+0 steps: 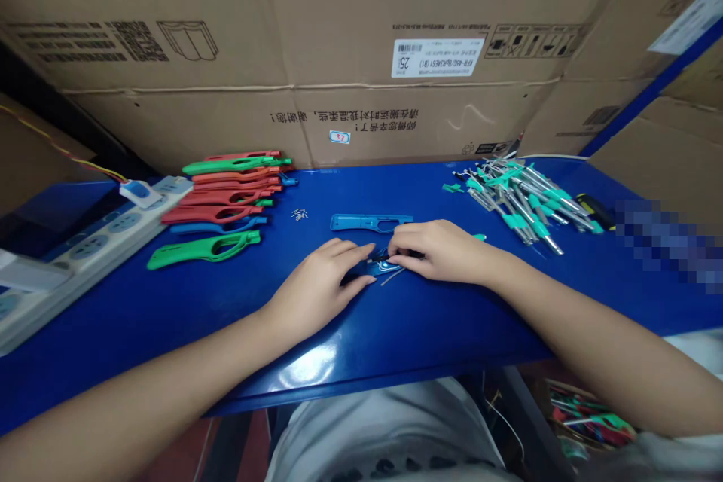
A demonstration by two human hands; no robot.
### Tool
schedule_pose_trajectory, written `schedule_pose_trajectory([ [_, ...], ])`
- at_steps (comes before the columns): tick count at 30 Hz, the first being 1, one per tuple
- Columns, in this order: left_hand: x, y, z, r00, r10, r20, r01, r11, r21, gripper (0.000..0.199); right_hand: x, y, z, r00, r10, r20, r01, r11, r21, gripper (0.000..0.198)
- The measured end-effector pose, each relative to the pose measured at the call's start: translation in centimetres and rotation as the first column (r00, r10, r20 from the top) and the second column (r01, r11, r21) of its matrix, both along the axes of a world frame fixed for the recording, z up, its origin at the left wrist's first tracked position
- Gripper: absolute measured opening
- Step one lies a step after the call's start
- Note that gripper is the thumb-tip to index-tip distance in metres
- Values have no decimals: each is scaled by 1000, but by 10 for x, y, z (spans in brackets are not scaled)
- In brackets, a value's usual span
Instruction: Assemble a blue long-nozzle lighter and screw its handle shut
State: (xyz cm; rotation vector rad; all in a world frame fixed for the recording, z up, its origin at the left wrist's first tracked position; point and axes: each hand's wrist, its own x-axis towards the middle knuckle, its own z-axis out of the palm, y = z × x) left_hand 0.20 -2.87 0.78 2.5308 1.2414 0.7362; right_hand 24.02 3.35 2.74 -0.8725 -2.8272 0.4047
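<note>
My left hand (319, 282) has thumb and forefinger at the left end of a small blue piece (373, 269), apparently a lighter shell half, on the table. My right hand (432, 250) is closed at its other end, pinching a small black part (415, 254) with thin pale wires (387, 266). The fingers cover much of this work. A thin grey strip (392, 277) sticks out below. Just beyond the hands lies another blue lighter shell half (370, 223), flat, its inside facing up.
Red, green and blue lighter bodies (226, 196) lie in a row at left, beside a power strip (90, 241). Several tiny pale pieces (299, 215) lie nearby. Metal tubes with green parts (520, 203) are heaped at right. A large cardboard box (316, 90) stands behind the blue table (395, 331).
</note>
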Motion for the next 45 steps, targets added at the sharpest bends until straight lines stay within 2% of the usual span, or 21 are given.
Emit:
schedule_pose_trajectory([
  [6,1,1,-2,999,-19,32,19,1000,3,33,-1,-1,-4,1000,-21,-16,21,999,24,20],
  [11,2,1,-2,1000,-13,21,13,1000,-3,32,0,5,-8,990,6,-140,-15,998,-64,17],
  [16,2,-1,0,991,-27,-130,35,998,54,31,2,5,1,986,18,-168,-46,986,-163,10],
  [20,3,-5,4,964,-15,-264,40,995,92,31,6,4,10,986,57,-155,-88,975,-203,14],
  [27,8,-17,9,902,13,-432,18,998,67,43,12,3,18,989,82,-124,-112,959,-260,18],
  [33,9,-23,16,923,-26,-385,21,1000,-18,41,15,1,22,989,122,-81,-139,957,-253,16],
  [45,9,-25,22,915,-21,-404,24,1000,5,39,19,-2,29,991,132,-19,-133,968,-212,17],
])
